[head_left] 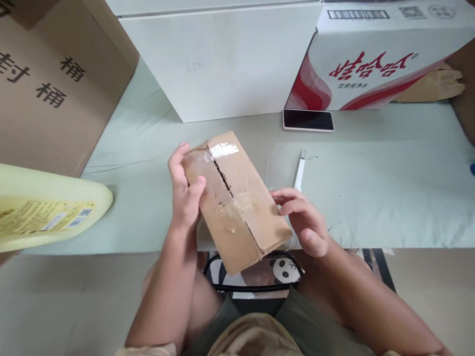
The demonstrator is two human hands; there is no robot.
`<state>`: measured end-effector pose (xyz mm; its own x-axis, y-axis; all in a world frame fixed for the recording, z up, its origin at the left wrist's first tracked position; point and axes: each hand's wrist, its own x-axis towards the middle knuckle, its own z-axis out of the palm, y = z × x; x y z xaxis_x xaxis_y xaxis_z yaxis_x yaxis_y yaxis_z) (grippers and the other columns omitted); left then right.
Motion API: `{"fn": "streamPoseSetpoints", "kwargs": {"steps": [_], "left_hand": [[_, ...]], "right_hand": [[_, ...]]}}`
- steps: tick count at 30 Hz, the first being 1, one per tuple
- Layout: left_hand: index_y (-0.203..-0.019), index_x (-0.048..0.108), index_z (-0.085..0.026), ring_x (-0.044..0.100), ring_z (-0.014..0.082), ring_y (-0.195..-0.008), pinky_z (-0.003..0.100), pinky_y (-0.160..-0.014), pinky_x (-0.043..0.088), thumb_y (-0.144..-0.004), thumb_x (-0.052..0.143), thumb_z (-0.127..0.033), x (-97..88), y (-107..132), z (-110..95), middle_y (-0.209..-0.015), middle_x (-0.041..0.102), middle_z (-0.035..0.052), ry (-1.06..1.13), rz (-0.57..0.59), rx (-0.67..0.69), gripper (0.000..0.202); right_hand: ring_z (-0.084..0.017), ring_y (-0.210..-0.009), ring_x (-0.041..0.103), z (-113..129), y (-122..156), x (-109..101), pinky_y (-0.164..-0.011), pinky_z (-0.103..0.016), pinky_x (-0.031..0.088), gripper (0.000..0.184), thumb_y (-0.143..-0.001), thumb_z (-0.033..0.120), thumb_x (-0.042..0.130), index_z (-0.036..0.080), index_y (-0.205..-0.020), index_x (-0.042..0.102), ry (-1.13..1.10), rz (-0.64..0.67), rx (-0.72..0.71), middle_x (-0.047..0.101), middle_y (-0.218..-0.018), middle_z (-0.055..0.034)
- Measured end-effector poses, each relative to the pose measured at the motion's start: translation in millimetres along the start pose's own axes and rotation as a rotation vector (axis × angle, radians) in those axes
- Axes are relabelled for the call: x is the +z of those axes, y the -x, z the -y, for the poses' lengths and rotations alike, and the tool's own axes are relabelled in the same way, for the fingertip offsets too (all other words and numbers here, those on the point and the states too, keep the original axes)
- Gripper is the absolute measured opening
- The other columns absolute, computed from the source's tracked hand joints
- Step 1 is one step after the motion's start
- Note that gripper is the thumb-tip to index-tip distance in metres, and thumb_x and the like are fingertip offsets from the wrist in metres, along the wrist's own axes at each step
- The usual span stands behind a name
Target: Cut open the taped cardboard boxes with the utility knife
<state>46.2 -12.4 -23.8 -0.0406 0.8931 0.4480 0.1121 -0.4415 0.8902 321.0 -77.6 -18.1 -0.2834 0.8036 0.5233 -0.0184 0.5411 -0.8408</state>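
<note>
Brown cardboard, scuffed and taped: you hold the cardboard parcel [237, 198] over the near edge of the table [389, 198], above your lap. Its long axis runs from far-left to near-right, the taped end pointing away from you, and the slit seam faces up. Your left hand [185, 198] clamps the left side, fingers wrapped behind and thumb pressed on top. Your right hand [302, 220] has loosely bent fingertips touching the right edge, with the thumb off the parcel. A white utility knife [299, 170] lies just beyond that hand, and a phone [308, 120] lies farther back.
</note>
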Motion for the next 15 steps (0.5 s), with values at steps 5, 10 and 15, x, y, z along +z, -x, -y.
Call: {"fn": "streamPoseSetpoints", "kwargs": {"steps": [5, 10, 15], "left_hand": [[-0.135, 0.058, -0.036, 0.068, 0.0239, -0.102, 0.041, -0.086, 0.063, -0.091, 0.075, -0.056, -8.4, 0.8, -4.1, -0.129, 0.066, 0.0057, -0.035, 0.015, -0.054, 0.051], [-0.131, 0.057, -0.036, 0.067, 0.0238, -0.099, 0.04, -0.079, 0.062, -0.09, 0.073, -0.052, -7.4, 1.7, -6.8, -0.128, 0.065, 0.0055, -0.053, 0.025, -0.095, 0.047], [-0.128, 0.058, -0.035, 0.063, 0.0201, -0.085, 0.034, -0.067, 0.057, -0.09, 0.07, -0.04, -7.0, 2.2, -10.9, -0.119, 0.065, 0.004, -0.01, 0.036, -0.108, 0.04]], "right_hand": [[-0.023, -0.084, 0.066, -6.7, -5.1, -11.7, -0.078, -0.039, 0.057, 0.019, -0.099, 0.038, 0.054, 0.025, -0.103, 0.068, 0.472, -0.185, 0.303, 0.07, -0.095, -0.0068], [-0.031, -0.099, 0.063, -26.5, -6.7, -27.1, -0.085, -0.044, 0.053, 0.046, -0.09, 0.043, 0.06, 0.022, -0.128, 0.073, 1.018, -0.088, 0.713, 0.063, -0.11, -0.0144], [-0.027, -0.083, 0.059, -26.9, -12.5, -35.1, -0.071, -0.035, 0.042, 0.032, -0.089, 0.034, 0.056, 0.02, -0.114, 0.071, 1.089, 0.035, 0.818, 0.065, -0.092, -0.0105]]}}
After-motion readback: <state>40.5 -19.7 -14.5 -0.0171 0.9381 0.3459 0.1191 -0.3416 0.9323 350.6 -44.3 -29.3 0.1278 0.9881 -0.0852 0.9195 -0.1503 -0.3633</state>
